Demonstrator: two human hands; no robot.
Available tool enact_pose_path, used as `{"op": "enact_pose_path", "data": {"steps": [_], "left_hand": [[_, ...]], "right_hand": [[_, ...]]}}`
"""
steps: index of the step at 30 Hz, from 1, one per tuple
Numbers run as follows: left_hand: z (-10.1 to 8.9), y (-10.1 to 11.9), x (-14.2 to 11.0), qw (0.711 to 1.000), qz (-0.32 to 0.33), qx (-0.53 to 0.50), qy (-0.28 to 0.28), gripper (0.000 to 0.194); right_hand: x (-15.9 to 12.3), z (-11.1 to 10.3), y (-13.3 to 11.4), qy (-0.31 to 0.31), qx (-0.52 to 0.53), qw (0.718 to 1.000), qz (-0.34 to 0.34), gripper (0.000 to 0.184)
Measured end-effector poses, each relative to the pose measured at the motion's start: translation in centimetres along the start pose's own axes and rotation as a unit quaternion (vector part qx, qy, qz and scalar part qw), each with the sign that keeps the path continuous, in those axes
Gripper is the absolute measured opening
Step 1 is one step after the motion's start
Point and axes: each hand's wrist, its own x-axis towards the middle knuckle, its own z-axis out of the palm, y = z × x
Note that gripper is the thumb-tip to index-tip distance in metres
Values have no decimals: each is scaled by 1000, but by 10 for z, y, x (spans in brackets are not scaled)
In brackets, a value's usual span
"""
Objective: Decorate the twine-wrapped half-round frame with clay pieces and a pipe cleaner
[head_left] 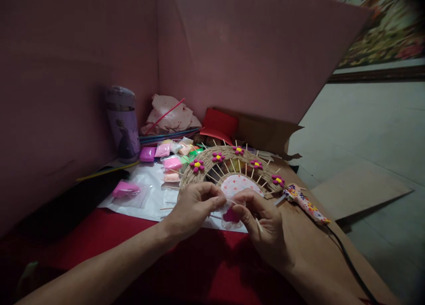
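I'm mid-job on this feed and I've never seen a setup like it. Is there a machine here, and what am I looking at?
There's no machine: these are a person's two bare hands. The single picture comes from a camera worn on the head, looking forward and down. The left hand and right hand together pinch a small clear bag with something magenta inside. Just beyond lies a twine-covered arch decorated with magenta-and-yellow flowers. Leftward are colored packets and a purple tumbler; rightward, a corded, flower-patterned tool.

Bare forearms taper to slender wrists, left hand and right hand uncovered.
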Motion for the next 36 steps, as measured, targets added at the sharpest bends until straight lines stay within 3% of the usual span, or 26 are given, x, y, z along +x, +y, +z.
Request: {"op": "enact_pose_path", "data": {"steps": [8,36], "left_hand": [[2,-4,-3,998,46,25,24,15],[4,-9,-4,994,67,71,45,17]], "right_hand": [[2,0,-2,-33,35,997,61,16],[2,-1,-7,-48,-34,998,-3,21]]}}
